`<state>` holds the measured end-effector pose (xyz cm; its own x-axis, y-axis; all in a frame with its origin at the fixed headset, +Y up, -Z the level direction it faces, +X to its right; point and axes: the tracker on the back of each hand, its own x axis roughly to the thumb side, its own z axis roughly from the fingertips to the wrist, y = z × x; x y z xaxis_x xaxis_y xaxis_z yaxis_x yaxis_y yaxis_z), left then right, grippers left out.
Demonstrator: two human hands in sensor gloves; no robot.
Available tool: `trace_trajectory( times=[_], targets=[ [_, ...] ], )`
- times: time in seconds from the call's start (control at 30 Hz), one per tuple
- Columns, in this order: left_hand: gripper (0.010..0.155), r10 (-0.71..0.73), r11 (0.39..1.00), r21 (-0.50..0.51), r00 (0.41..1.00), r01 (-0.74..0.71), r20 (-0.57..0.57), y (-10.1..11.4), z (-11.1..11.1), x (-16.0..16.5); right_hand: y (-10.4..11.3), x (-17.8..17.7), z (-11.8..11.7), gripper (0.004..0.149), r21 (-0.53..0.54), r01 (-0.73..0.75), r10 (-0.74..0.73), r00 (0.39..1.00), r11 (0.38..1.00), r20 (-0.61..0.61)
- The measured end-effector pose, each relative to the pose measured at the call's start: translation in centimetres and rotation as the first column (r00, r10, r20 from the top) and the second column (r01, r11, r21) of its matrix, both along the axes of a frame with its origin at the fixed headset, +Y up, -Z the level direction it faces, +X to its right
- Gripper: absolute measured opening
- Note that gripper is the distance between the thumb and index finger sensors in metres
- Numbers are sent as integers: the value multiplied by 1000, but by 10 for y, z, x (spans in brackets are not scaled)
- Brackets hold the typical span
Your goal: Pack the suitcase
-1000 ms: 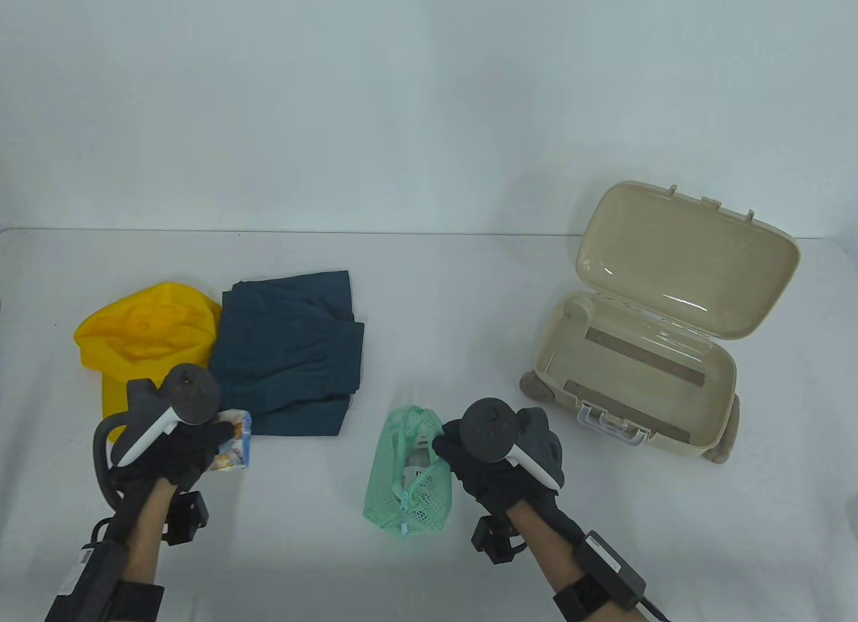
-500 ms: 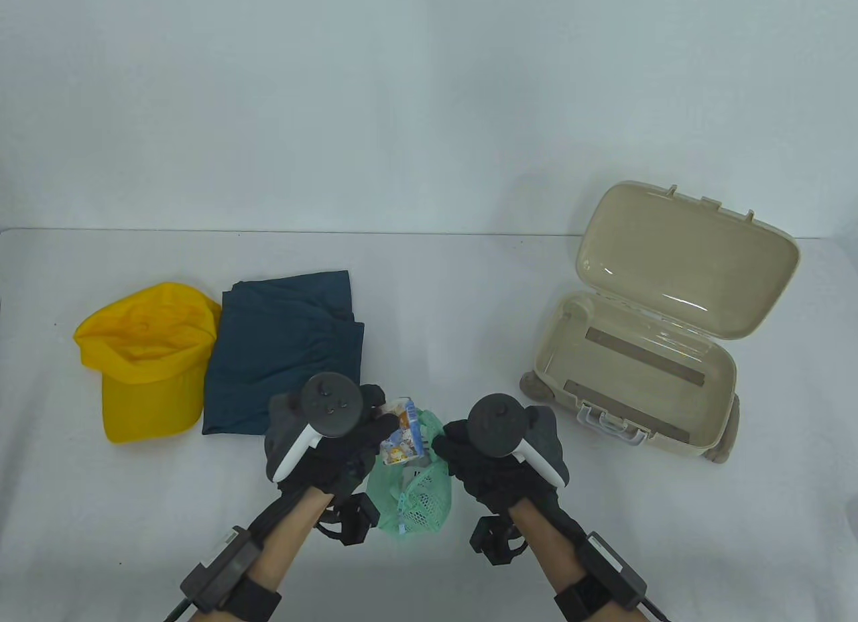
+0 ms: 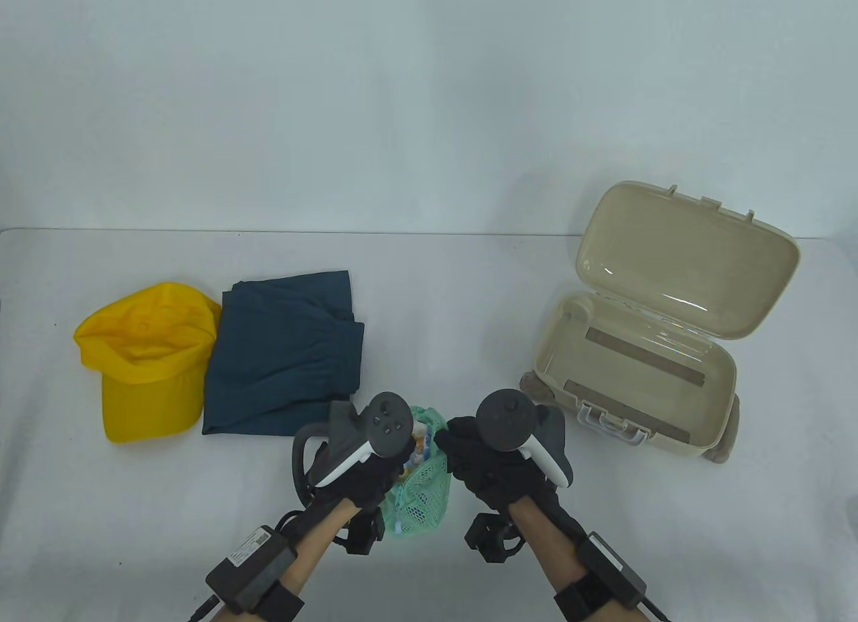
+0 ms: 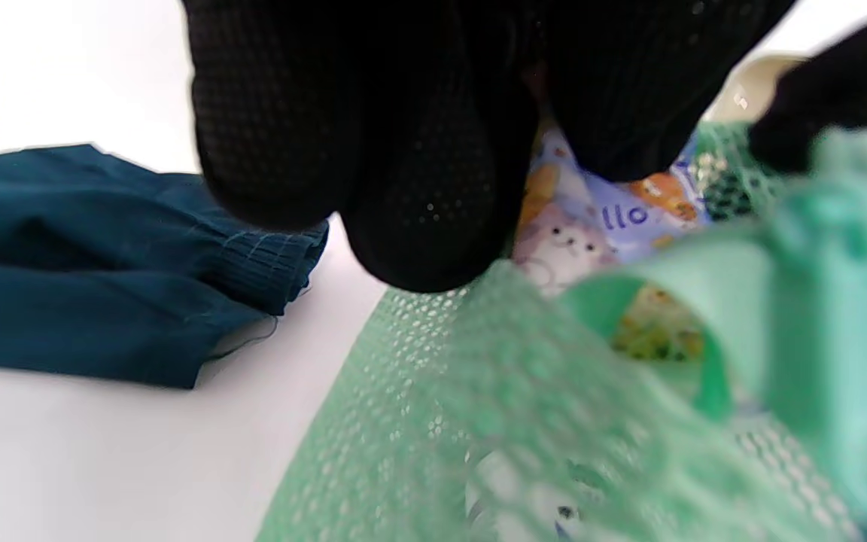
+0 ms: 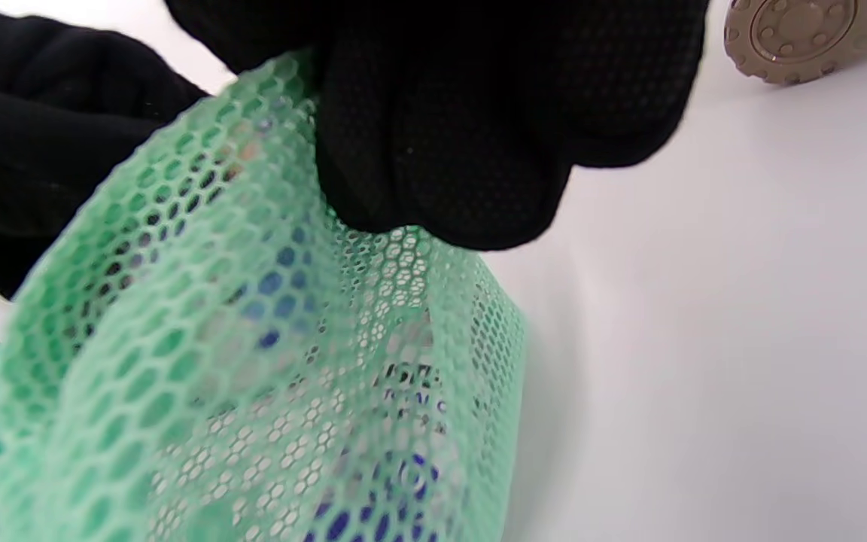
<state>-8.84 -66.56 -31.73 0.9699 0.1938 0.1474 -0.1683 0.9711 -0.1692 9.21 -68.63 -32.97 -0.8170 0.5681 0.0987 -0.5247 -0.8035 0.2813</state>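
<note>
A green mesh pouch (image 3: 422, 491) lies at the front middle of the table, between my hands. My left hand (image 3: 375, 471) holds a small printed packet (image 3: 419, 448) down in the pouch's open mouth; the left wrist view shows the packet (image 4: 614, 218) under my fingers (image 4: 373, 150) and inside the mesh (image 4: 524, 406). My right hand (image 3: 479, 461) pinches the pouch's rim and holds it open; the right wrist view shows its fingers (image 5: 463, 120) on the mesh (image 5: 253, 361). The beige suitcase (image 3: 637, 387) stands open at the right.
A yellow cap (image 3: 144, 357) and folded dark blue shorts (image 3: 285, 354) lie at the left. The shorts also show in the left wrist view (image 4: 102, 263). A suitcase wheel (image 5: 795, 34) shows in the right wrist view. The suitcase lid (image 3: 690, 257) leans back.
My left hand carried the printed packet from beside the cap and shorts rightward and pushed it down into the pouch's mouth. My right hand stayed on the pouch's rim.
</note>
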Motion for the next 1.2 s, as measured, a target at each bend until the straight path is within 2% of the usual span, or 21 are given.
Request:
trace_trajectory(
  times=[0.17,0.43,0.6,0.7,0.8,0.87,0.97,1.07,1.2],
  targets=[
    [54,-148,983,-94,984,157,96,-4,-5,25,1,0,0,46,46,-44,44,999,998,6],
    [53,-35,963,-263,994,61,101,-9,-19,24,2,1,0,46,61,-67,66,998,996,18],
    [55,-95,960,-254,989,121,113,-21,-21,32,3,-4,1,46,72,-80,80,997,994,3],
    [57,-14,962,-271,993,46,121,-19,-21,32,3,-2,2,46,71,-81,81,997,994,9],
    [56,118,950,-303,987,-78,114,-6,-18,19,4,3,1,46,67,-66,64,998,996,29],
    [61,185,962,-227,974,-152,129,9,-7,8,4,5,-1,46,59,-49,46,998,997,38],
    [67,134,985,-133,973,-110,188,24,15,3,4,5,-2,46,55,-44,41,998,998,46],
    [65,-141,990,55,959,132,247,25,44,12,5,5,-1,46,54,-44,40,997,998,61],
    [66,-453,885,227,867,407,208,5,66,32,5,5,0,46,52,-41,37,996,998,77]
  ],
)
